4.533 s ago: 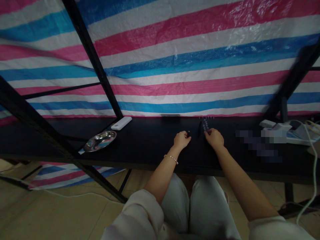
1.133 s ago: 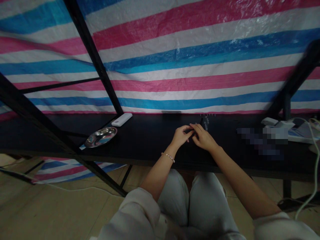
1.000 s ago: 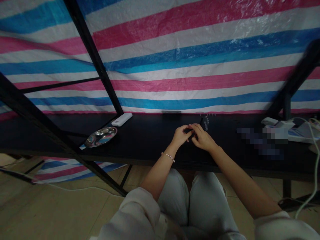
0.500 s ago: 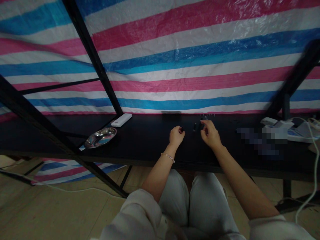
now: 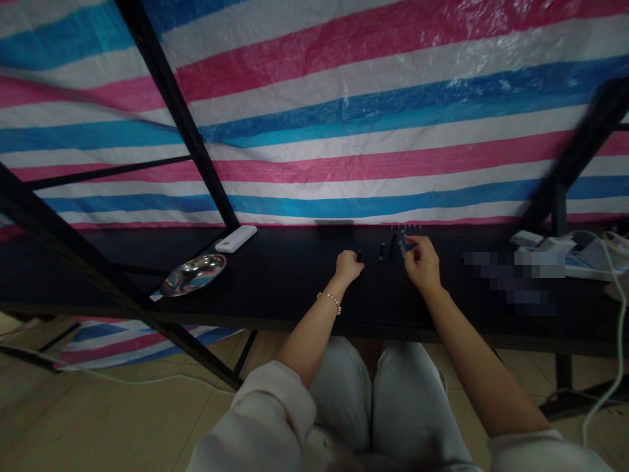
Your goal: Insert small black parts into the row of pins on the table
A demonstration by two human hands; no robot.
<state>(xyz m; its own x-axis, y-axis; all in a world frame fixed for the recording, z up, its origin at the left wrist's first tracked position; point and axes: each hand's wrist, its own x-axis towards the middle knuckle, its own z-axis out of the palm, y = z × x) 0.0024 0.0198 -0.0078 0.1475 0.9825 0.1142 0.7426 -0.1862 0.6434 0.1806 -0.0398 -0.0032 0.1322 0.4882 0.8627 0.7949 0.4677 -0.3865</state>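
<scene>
My left hand (image 5: 347, 265) rests on the black table (image 5: 275, 282), its fingers curled round a small dark piece (image 5: 359, 255) that sticks up from the fist. My right hand (image 5: 421, 262) is further right and a little further back. Its fingertips are pinched on something small at a cluster of small dark and bluish parts (image 5: 400, 240). One more small dark piece (image 5: 381, 252) stands on the table between the two hands. The parts are too small and dim to name.
A shiny metal dish (image 5: 192, 273) and a white oblong device (image 5: 236, 238) lie at the left. Black frame bars (image 5: 181, 118) cross the left side. White devices and cables (image 5: 565, 252) crowd the right end. A striped tarp hangs behind the table.
A second ago both hands were together on one small piece at the table's middle. They have drawn apart: the left stays with a dark piece, the right has reached back right to the cluster.
</scene>
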